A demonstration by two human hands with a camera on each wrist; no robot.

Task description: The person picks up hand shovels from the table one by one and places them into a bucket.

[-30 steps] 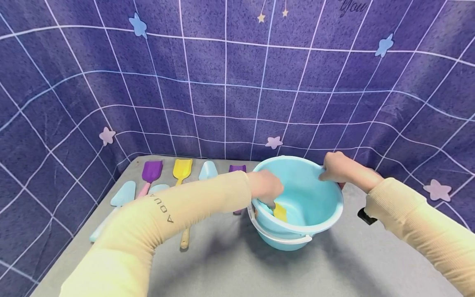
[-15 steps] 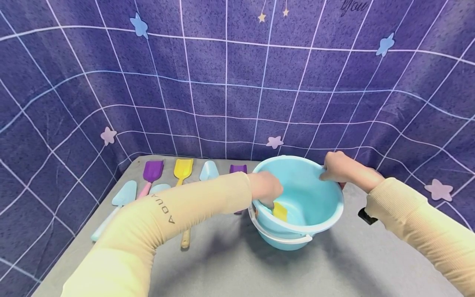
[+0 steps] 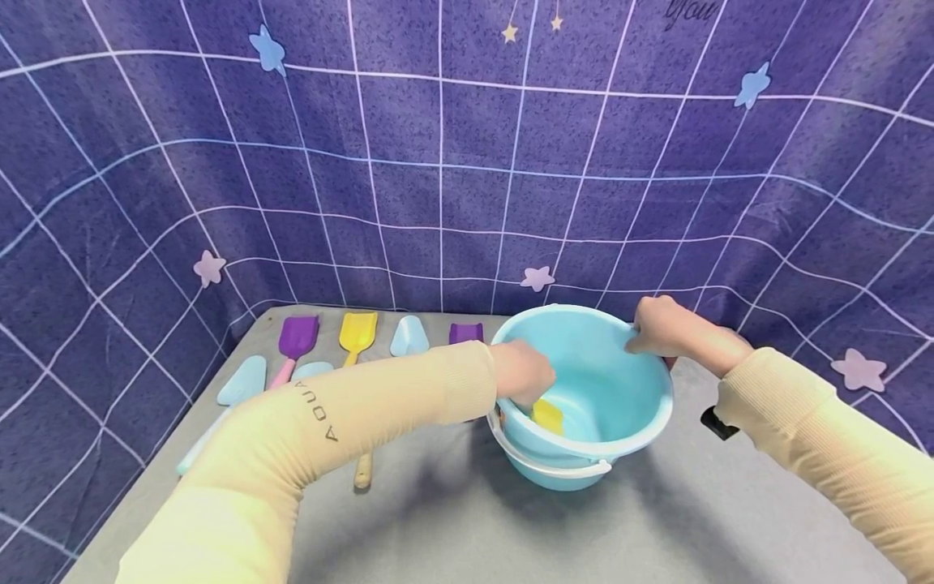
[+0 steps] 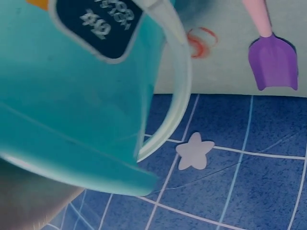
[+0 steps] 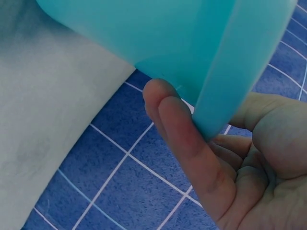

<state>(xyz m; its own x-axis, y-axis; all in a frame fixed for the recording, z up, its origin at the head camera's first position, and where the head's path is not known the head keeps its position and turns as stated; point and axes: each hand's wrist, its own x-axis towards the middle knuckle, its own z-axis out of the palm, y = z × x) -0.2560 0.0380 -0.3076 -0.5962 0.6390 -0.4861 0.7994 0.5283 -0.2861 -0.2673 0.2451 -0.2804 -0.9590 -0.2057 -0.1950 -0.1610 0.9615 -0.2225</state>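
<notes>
A light blue bucket [image 3: 576, 337] stands on the grey table, its white handle [image 3: 543, 468] lowered along the near side. My left hand [image 3: 524, 371] reaches over the left rim with curled fingers, holding what looks like a toy shovel; its yellow blade [image 3: 547, 416] shows inside and the fingertips are hidden. My right hand [image 3: 660, 324] grips the far right rim. In the right wrist view, the fingers [image 5: 184, 127] lie along the bucket's outer wall. The left wrist view shows the bucket's outside with a dark label [image 4: 98, 26], while the wall hides the fingers.
Toy shovels lie left of the bucket: purple with a pink handle [image 3: 297, 334], yellow [image 3: 357, 331], light blue [image 3: 409, 336] and another purple one [image 3: 465, 333]. My left sleeve [image 3: 394, 397] partly covers them. A purple starry curtain [image 3: 467, 203] hangs behind the table.
My left hand has sunk very slightly into the bucket, with less of its fingertips showing. My right hand keeps its hold on the rim.
</notes>
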